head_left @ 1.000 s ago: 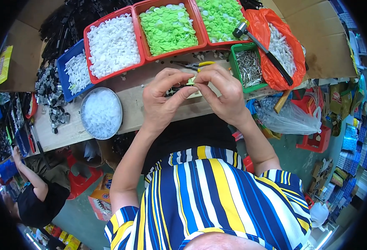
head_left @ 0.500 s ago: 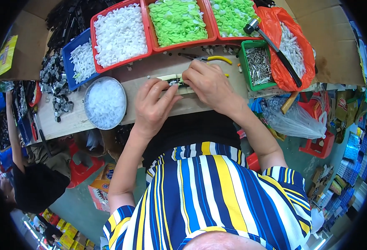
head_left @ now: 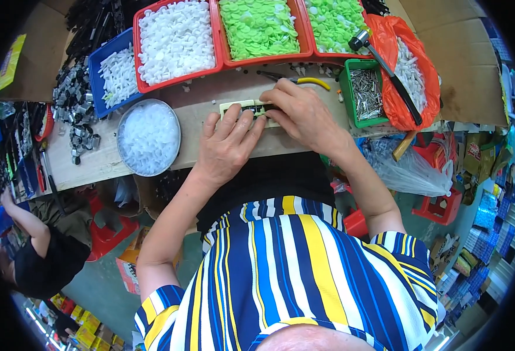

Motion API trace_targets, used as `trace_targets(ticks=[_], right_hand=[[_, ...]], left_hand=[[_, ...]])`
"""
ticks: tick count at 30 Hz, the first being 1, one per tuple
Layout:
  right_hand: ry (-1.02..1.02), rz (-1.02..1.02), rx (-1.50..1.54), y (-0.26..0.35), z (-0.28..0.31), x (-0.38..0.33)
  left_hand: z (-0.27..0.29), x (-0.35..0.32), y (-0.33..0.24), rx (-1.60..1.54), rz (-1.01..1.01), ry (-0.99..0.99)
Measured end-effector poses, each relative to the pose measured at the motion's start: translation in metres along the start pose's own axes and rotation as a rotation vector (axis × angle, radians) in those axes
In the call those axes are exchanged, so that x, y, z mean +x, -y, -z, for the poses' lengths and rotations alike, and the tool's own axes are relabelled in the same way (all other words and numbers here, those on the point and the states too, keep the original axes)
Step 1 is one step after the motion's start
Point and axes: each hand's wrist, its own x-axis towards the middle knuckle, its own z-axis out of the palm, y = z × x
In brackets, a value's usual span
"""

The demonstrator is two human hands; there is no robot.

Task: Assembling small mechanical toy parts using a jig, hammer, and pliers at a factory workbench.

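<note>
On the bench in front of me lies a small cream-coloured block-like holder [head_left: 229, 107] with a dark part set lengthwise in its middle. My left hand [head_left: 227, 140] has its fingers spread, their tips against the near side of this holder. At the right end, my right hand [head_left: 304, 116] has thumb and forefinger drawn together over a small piece that the fingers hide. Behind my right hand lie pliers with yellow handles [head_left: 313, 82].
A round metal bowl of translucent white pieces [head_left: 148, 137] stands left. Behind are a blue tray [head_left: 100, 57], red trays [head_left: 219, 35] of white and green parts, and a green box of metal pins [head_left: 366, 93]. A hammer [head_left: 395, 79] lies across an orange bag [head_left: 382, 34]. Another person [head_left: 47, 251] sits at left.
My left hand's fingers have opened from a pinch and spread along the holder, baring its left end. My right hand stays at the right end. The other person's arm has come down.
</note>
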Motion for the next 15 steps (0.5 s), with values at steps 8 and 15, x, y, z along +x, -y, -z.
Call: trace_targets(ticks=[8,15], right_hand=[[-0.048,0.122,-0.135,-0.001,-0.003,-0.009],[-0.04,0.107,-0.188,-0.002,0.0,-0.018]], left_hand=[[0.004,0.0,0.0,0.055,-0.047,0.093],[0.001,-0.004,-0.002,0.188,-0.083,0.076]])
